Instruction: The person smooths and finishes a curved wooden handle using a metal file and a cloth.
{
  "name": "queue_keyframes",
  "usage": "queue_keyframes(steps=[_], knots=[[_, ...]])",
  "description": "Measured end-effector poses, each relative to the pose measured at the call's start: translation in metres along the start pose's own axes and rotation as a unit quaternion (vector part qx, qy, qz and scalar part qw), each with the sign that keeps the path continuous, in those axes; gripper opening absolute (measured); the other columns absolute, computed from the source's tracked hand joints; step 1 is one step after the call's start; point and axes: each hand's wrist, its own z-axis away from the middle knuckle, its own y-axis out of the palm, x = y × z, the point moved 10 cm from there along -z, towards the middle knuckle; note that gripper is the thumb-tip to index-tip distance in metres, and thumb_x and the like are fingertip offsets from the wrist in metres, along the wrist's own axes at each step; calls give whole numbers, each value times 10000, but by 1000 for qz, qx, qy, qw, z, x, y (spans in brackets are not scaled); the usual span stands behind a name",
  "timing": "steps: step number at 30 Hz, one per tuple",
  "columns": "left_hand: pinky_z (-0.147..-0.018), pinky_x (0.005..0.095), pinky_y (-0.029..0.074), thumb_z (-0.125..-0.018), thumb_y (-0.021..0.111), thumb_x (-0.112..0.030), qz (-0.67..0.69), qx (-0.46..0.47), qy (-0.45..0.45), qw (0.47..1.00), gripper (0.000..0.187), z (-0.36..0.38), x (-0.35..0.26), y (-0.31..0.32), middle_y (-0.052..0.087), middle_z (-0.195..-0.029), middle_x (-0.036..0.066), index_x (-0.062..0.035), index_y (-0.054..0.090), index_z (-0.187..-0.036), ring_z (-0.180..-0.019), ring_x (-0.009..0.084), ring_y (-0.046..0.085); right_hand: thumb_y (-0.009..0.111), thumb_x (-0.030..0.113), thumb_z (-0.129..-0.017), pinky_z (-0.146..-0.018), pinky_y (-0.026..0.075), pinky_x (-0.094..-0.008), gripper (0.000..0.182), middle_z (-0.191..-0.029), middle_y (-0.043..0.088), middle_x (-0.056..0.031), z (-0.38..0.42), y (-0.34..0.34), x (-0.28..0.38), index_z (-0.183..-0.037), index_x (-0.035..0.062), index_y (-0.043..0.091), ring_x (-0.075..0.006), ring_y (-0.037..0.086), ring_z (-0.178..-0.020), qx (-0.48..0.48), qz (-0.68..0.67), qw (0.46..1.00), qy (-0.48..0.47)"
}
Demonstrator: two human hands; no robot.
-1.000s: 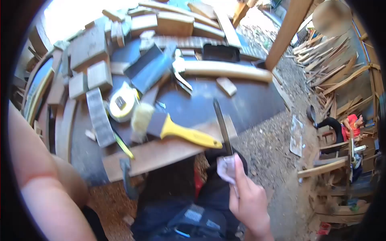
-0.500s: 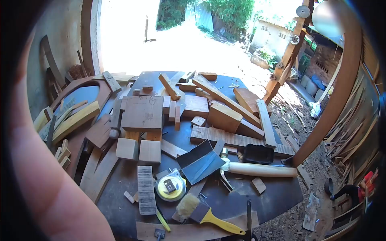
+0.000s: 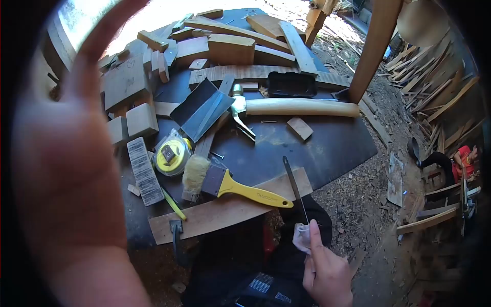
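Note:
Large and blurred, my left hand (image 3: 76, 169) is raised close to the camera at the left; a finger stretches up past the top edge and nothing shows in its grasp. At the lower right, my right hand (image 3: 327, 273) is closed round the pale wrapped end (image 3: 302, 236) of a thin dark blade (image 3: 294, 181). That blade points up across a curved wooden strip (image 3: 230, 210) at the table's front edge. Left of the blade lies a brush (image 3: 250, 193) with a yellow handle. A claw hammer (image 3: 302, 107) rests farther back.
On the dark table (image 3: 332, 148) are a tape measure (image 3: 172, 155), a striped wood block (image 3: 145, 171), a black tray (image 3: 291, 84) and stacked wood pieces (image 3: 230, 48). A clamp (image 3: 176, 235) sits at the front edge. A person in red (image 3: 463, 161) is at the far right.
The view has tilted down and turned right. My right hand has come into view holding the blade's wrapped end. My left hand shows more fully, with a finger stretched upward.

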Motion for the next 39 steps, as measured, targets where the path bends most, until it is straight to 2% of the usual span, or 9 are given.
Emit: queue_keyframes(steps=[7,9,13,19,24,31,32,35,39], knots=[[-1050,481,502,-921,715,-191,23,-27,-257,966,658,38,92,14,570,-1476,152,-99,497,-1535,-1331,261,561,555,10,-948,-597,547,-480,763,-847,701,-214,4,3,1,-1661,85,293,-390,695,-698,37,27,999,11],[-890,362,529,-924,665,-74,-40,35,-345,937,246,62,129,36,674,-1191,72,-60,707,-1166,-1090,236,652,577,25,-937,-578,550,-487,750,-805,699,-204,-11,5,3,-1638,48,310,-390,694,-657,34,36,999,4],[-927,417,483,-892,746,-125,-332,282,-164,885,228,93,142,84,679,-1175,38,-180,769,-1112,-1139,255,633,646,97,-918,-504,542,-500,739,-690,681,-157,-37,7,1,-1594,10,360,-374,690,-564,39,104,994,6],[-975,417,423,-784,796,-175,-332,321,-120,879,289,88,126,99,686,-1120,-59,-268,791,-1058,-1173,197,615,551,57,-934,-545,549,-492,780,-695,667,-168,-8,13,0,-1662,80,272,-373,672,-581,-3,84,996,-5],[-964,427,435,-899,777,-198,-403,335,-137,840,110,90,139,102,675,-1072,8,-180,745,-1003,-1139,227,620,561,80,-925,-520,543,-489,768,-663,653,-151,-26,12,4,-1650,72,308,-350,676,-561,-7,107,994,-5],[-994,433,477,-868,811,-175,-437,195,-124,869,364,39,99,56,700,-1165,86,-141,705,-1214,-1140,278,645,554,77,-934,-515,537,-491,756,-673,657,-158,-35,18,0,-1649,72,310,-355,673,-558,-5,101,995,-5],[-928,418,511,-883,801,-189,-444,111,-63,887,669,14,65,31,701,-1258,97,-156,553,-1504,-1126,277,667,553,77,-938,-514,535,-491,752,-674,658,-159,-31,20,0,-1649,74,310,-358,673,-559,-11,98,995,-4],[-938,424,508,-905,773,-209,-407,-85,83,906,619,-19,-20,-29,679,-1268,115,-127,552,-1478,-1136,284,653,555,79,-947,-514,532,-491,748,-681,666,-162,-24,18,1,-1653,85,307,-368,674,-565,-24,87,996,3],[-953,432,504,-934,735,-236,-337,-95,159,923,561,-24,-46,-30,651,-1282,138,-88,550,-1443,-1151,293,635,586,87,-942,-525,538,-483,792,-699,682,-163,-28,17,6,-1670,119,276,-374,682,-578,-13,92,996,11]])
